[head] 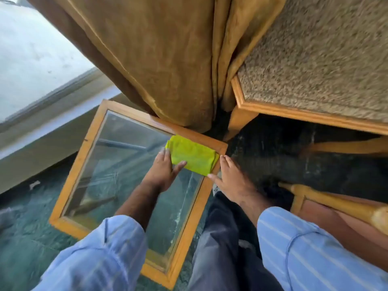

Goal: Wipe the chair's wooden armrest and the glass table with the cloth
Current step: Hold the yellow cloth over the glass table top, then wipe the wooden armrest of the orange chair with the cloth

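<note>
On the far corner of the glass table lies the folded yellow cloth, partly on the glass and partly on the wooden frame. The left hand rests flat on the cloth's near edge, fingers straight and spread, gripping nothing. The right hand is open too, its thumb just touching the cloth's corner. It looks like the table-wiping step. Next, a hand needs to press down and slide the cloth across the glass. The chair's wooden armrest is cut off at the right edge and blurry. A brown curtain hides the table's back edge.
</note>
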The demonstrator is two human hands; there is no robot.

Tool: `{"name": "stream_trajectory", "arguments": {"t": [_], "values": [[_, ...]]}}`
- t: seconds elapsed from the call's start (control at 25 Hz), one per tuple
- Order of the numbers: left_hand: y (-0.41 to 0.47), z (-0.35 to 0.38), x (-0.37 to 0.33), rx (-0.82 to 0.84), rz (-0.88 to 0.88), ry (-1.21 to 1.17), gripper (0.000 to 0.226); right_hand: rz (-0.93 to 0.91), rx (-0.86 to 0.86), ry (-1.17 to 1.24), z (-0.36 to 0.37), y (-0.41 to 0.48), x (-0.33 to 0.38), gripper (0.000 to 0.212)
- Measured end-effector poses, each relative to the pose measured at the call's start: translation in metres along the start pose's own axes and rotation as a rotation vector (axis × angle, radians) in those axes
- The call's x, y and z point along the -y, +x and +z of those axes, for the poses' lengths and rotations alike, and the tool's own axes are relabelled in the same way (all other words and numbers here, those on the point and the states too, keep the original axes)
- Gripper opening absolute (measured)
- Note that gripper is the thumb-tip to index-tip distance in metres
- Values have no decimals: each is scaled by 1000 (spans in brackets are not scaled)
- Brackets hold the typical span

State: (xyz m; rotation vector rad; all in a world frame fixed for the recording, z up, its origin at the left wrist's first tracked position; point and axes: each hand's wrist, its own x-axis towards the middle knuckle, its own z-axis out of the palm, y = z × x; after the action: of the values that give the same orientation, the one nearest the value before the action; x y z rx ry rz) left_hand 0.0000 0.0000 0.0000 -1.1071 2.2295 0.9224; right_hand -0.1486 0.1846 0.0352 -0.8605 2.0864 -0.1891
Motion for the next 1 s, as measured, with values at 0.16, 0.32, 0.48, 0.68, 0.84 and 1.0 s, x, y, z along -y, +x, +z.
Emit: {"name": "stream_trajectory", "arguments": {"t": [0.16, 0.32, 0.48, 0.68, 0.84, 1.0], "values": [[54, 28, 22, -154, -135, -64, 79, 47, -52, 77, 41, 60, -8, 75], [84, 54, 35, -254, -275, -103, 75, 123, -107, 116, 75, 103, -10, 89], [105, 61, 41, -312, -322, -111, 52, 140, -133, 90, 81, 130, -24, 62], [69, 55, 17, -287, -262, -587, 25, 296, -115, 691, 63, 101, -37, 51], [-6, 55, -33, -68, -162, -918, 37, 317, -295, 1110, 26, 32, -69, 36], [-55, 69, -138, 158, -68, -1036, 45, 264, -586, 1163, -31, -64, -133, 20]]}}
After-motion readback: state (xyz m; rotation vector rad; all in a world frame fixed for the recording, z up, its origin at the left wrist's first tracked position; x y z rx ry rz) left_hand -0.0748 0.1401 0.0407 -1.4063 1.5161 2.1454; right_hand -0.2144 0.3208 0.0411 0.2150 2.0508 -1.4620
